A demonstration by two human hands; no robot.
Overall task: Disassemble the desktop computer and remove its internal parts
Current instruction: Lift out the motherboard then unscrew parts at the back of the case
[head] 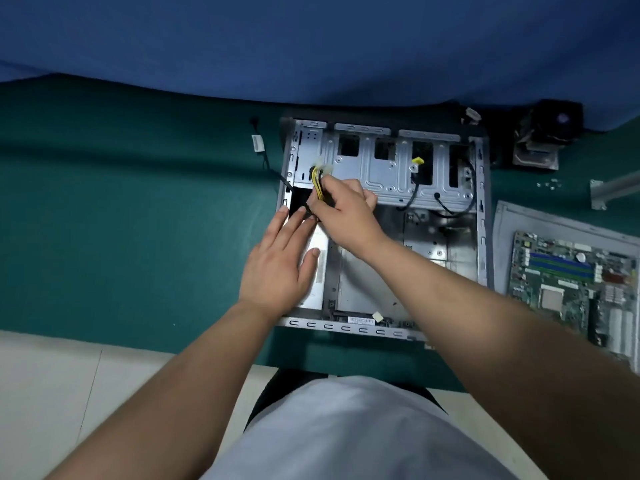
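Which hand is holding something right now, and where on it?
The right hand grips the yellow-and-black cable bundle just below its connector. The left hand rests flat on the power supply.
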